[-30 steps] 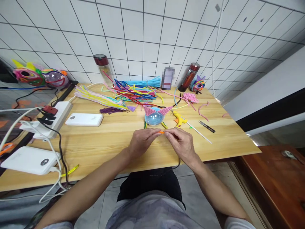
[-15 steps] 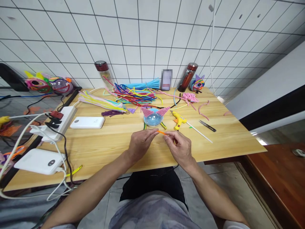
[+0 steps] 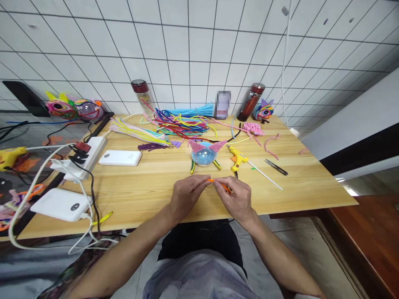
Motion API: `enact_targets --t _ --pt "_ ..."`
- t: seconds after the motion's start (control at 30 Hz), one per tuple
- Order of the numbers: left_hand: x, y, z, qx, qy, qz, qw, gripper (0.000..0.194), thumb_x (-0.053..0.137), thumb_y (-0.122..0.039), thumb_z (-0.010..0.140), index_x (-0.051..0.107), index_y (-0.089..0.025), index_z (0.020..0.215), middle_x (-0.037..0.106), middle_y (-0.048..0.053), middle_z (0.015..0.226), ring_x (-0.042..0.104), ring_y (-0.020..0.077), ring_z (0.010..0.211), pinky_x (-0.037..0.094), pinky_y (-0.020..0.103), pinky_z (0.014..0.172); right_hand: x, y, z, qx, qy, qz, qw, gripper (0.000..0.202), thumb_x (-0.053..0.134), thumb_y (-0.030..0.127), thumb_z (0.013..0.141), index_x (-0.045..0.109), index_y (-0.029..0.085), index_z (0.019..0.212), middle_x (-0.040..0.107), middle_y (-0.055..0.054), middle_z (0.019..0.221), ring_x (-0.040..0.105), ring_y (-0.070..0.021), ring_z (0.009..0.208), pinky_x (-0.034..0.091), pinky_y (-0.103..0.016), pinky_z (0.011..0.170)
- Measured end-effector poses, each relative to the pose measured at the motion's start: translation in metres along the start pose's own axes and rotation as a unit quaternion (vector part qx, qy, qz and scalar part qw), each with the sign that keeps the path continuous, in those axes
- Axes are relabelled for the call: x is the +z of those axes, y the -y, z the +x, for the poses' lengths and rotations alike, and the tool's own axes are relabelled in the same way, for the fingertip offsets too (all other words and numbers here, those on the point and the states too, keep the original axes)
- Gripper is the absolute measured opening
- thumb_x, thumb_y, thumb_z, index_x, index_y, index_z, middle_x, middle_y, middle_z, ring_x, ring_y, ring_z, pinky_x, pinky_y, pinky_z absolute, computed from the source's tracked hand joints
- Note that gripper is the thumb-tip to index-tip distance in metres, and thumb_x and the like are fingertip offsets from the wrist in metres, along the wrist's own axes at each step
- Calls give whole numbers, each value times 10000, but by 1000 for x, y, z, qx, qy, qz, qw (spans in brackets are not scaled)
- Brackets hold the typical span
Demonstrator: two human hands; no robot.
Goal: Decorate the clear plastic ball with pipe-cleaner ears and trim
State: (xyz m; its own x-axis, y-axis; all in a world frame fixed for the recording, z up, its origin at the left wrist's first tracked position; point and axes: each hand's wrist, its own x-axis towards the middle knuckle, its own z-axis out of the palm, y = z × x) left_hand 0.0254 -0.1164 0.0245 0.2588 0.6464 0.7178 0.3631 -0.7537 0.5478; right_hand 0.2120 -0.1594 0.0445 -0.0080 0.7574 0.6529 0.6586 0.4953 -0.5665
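Between my two hands is an orange pipe cleaner [image 3: 226, 189], held over the front part of the table. The fingertips of my left hand [image 3: 190, 193] pinch one part of it. My right hand [image 3: 234, 195] is closed on it too, and an orange stretch shows under the fingers. Just beyond my hands stands a clear bluish ball [image 3: 204, 157] with two pink striped ears and green-and-yellow pieces at its base. To its right lies a yellow glue gun [image 3: 238, 160] with a white glue stick [image 3: 264, 176] in its back end.
Thread snips [image 3: 276, 167] lie at the right. A heap of colored pipe cleaners [image 3: 182, 124] fills the back, near two flasks [image 3: 251, 101] and a phone [image 3: 222, 104]. White power banks [image 3: 120, 158], a power strip [image 3: 93, 151] and cables are at the left. Finished ball figures [image 3: 263, 111] stand behind.
My hands have come closer together and slightly nearer to me, so less of the orange pipe cleaner shows between the fingertips. The view has shifted a little to the left.
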Motion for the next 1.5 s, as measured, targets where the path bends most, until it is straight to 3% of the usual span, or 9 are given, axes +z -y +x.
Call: enact_targets --t 0.2,0.33,0.6,0.87,0.93,1.07,1.17,1.3,1.5 --pt "1 -3 -9 -27 -11 -22 999 147 676 -288 1049 810 -240 1086 871 29 973 808 137 677 690 249 694 7 1 -8 91 2 43 995 170 706 334 994 814 251 892 785 -20 717 644 -158 547 562 -303 591" --pt "5 -4 -8 -62 -27 -43 997 147 718 -294 1022 797 -228 1128 868 55 1047 822 149 772 684 254 712 8 1 -3 124 19 56 991 151 712 329 970 818 243 905 753 -8 689 628 -154 553 555 -297 601" --pt "-5 -1 -5 -21 -47 -53 997 101 685 -218 1034 785 -212 1028 862 37 934 833 159 845 684 258 802 8 0 1 199 67 112 971 201 703 374 962 809 218 890 702 7 647 594 -145 572 493 -267 565" --pt "-11 0 -10 -70 -9 -77 995 62 738 -219 986 758 -208 1043 839 26 935 702 100 647 573 216 614 -11 -13 0 157 108 105 976 147 723 330 956 807 239 877 660 -11 755 612 -169 708 510 -301 678" --pt "-14 9 -7 -129 6 -68 989 173 768 -270 957 743 -221 1121 824 34 1015 675 109 681 586 252 684 -20 -27 0 173 111 88 975 156 725 356 950 811 243 887 657 -9 762 606 -167 704 499 -303 677" --pt "-20 45 11 -274 10 -52 960 613 845 -410 839 623 -227 1381 720 116 1320 704 219 1018 597 385 901 -41 -67 -1 195 108 22 975 200 707 407 922 820 243 942 725 -29 836 622 -185 736 482 -323 698" --pt "-16 75 26 -337 76 -84 935 968 903 -490 716 478 -190 1532 561 200 1558 644 325 1300 553 488 1064 -52 -93 -3 218 106 -20 970 254 691 454 897 807 231 938 767 -47 871 623 -199 721 482 -343 704" --pt "-4 97 38 -344 167 -118 917 1130 914 -543 659 390 -169 1587 498 234 1605 548 393 1445 476 576 1176 -61 -111 -5 244 103 -62 962 326 661 525 906 788 225 898 758 -54 827 603 -205 686 466 -349 684" --pt "4 98 49 -292 207 -117 926 1014 911 -515 672 456 -170 1510 579 182 1519 579 372 1407 449 552 1222 -72 -119 -10 258 97 -116 954 344 606 530 927 774 232 887 768 -72 841 642 -237 750 484 -365 735"
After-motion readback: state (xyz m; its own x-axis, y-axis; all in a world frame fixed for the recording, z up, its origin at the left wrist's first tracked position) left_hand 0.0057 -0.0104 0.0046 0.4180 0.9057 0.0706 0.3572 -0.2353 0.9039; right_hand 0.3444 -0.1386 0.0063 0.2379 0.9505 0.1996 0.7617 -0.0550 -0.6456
